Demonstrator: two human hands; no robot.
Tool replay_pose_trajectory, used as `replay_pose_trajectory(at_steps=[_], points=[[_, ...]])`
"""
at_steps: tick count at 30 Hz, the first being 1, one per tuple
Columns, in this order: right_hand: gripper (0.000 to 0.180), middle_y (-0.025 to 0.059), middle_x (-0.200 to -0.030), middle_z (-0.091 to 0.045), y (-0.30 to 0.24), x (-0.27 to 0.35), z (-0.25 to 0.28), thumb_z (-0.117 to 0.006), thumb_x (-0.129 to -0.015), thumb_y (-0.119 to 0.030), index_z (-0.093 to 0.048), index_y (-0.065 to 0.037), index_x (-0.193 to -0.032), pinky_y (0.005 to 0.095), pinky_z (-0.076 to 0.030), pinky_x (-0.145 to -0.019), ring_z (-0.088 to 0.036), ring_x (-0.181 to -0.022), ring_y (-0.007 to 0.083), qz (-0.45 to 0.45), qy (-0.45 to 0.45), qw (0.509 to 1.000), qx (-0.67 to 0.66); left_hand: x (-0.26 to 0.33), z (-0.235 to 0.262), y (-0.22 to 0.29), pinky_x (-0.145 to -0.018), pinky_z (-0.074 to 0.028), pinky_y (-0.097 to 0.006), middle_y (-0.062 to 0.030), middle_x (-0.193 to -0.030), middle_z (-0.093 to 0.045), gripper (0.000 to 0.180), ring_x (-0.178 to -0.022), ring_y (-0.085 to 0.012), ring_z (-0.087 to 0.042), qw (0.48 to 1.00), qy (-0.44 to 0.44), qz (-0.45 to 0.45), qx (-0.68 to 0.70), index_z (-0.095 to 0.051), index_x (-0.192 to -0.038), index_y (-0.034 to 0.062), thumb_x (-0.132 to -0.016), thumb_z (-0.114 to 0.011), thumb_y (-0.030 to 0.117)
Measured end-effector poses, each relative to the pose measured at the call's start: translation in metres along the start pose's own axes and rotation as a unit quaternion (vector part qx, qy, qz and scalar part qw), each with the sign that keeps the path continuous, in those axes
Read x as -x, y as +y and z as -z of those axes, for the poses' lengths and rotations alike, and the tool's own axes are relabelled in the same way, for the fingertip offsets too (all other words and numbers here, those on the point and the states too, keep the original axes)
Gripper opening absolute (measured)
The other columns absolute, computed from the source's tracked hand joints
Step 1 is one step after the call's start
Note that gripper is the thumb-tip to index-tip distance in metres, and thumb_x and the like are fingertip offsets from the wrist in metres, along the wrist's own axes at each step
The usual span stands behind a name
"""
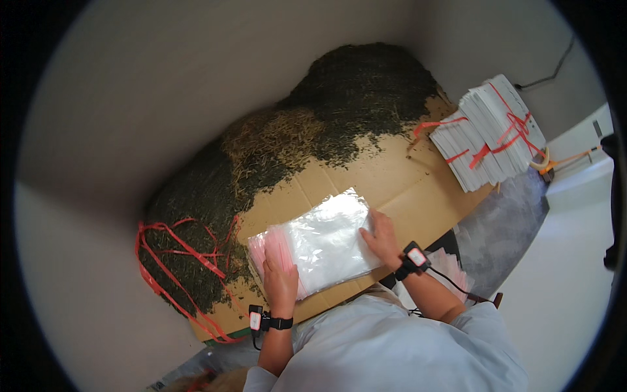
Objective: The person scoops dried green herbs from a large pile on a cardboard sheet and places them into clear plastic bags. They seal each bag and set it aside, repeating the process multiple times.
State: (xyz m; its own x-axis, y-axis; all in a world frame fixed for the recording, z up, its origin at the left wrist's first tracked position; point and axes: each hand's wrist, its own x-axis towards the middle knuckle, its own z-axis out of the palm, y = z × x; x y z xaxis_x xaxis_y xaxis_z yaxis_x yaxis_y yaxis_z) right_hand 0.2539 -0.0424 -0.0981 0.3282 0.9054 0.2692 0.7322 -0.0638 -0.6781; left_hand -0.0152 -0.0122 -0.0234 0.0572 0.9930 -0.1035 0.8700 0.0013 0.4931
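A stack of clear plastic bags [330,245] with pink strips along its left end lies on a flattened cardboard sheet [392,176] in front of me. My left hand [281,284] rests on the pink-edged end, fingers stretched along the strips and thumb apart. At the opposite end my right hand [382,240] touches the stack's right edge, thumb spread from the fingers. Neither hand is wrapped round the bags. Glare whitens the plastic's upper right part.
Dark dried plant material [366,91] is heaped along the wall, with a browner patch [274,140]. Loose red plastic ribbon [173,245] lies at left. A bundle of white flat sheets [486,134] tied with red ribbon stands at right. More pink-edged bags [447,268] sit beside my right forearm.
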Motion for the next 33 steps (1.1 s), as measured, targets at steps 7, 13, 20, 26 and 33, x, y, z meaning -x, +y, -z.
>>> replay_pose_trajectory(at_steps=[7,13,20,26,33], points=[[0.064,0.0249,-0.124,-0.046,-0.034,0.016,-0.024,-0.066,-0.075,-0.02,-0.04,-0.002,-0.131,0.0493,-0.036,-0.095,-0.045,-0.111,0.0412,-0.037,0.021,0.997,0.068,0.0,0.008,-0.019,-0.107,-0.027,-0.05,-0.0265,-0.144,-0.023,0.085,-0.133,-0.0467,-0.022,0.966,0.115,-0.129,-0.193,-0.026,-0.143,0.0077,-0.07,-0.067,0.015],[0.062,0.0262,-0.131,-0.041,-0.046,0.022,-0.034,-0.063,-0.079,-0.024,-0.04,-0.004,-0.133,0.0481,-0.034,-0.099,-0.042,-0.117,0.042,-0.075,-0.019,0.993,0.087,-0.011,-0.005,-0.059,-0.108,-0.026,-0.047,-0.031,-0.144,-0.016,0.084,-0.132,-0.0465,-0.024,0.994,-0.018,-0.024,0.103,-0.018,-0.145,0.0064,-0.075,-0.064,0.011],[0.056,0.0229,-0.131,-0.044,-0.042,0.008,-0.047,-0.065,-0.075,-0.023,-0.049,-0.01,-0.127,0.0477,-0.037,-0.098,-0.045,-0.116,0.0387,-0.063,-0.014,0.994,0.093,-0.007,-0.003,-0.067,-0.108,-0.022,-0.048,-0.0365,-0.142,-0.012,0.083,-0.132,-0.0489,-0.02,0.981,-0.042,0.006,0.189,-0.011,-0.146,0.006,-0.082,-0.062,0.016],[0.054,0.0201,-0.129,-0.045,-0.03,0.011,-0.029,-0.065,-0.076,-0.023,-0.049,-0.009,-0.126,0.045,-0.038,-0.098,-0.045,-0.116,0.0364,-0.077,-0.004,0.991,0.106,-0.007,0.008,-0.057,-0.109,-0.02,-0.047,-0.036,-0.143,-0.01,0.089,-0.134,-0.048,-0.015,0.983,-0.049,-0.011,0.179,-0.01,-0.147,0.0059,-0.08,-0.067,0.021],[0.049,0.0205,-0.129,-0.046,-0.028,0.013,-0.029,-0.064,-0.077,-0.022,-0.053,-0.005,-0.122,0.0455,-0.041,-0.093,-0.048,-0.112,0.0361,-0.055,0.012,0.991,0.124,-0.011,0.017,-0.064,-0.109,-0.023,-0.046,-0.0316,-0.146,-0.01,0.089,-0.135,-0.0448,-0.017,0.986,-0.034,-0.032,0.159,-0.013,-0.145,0.0034,-0.077,-0.068,0.022]])
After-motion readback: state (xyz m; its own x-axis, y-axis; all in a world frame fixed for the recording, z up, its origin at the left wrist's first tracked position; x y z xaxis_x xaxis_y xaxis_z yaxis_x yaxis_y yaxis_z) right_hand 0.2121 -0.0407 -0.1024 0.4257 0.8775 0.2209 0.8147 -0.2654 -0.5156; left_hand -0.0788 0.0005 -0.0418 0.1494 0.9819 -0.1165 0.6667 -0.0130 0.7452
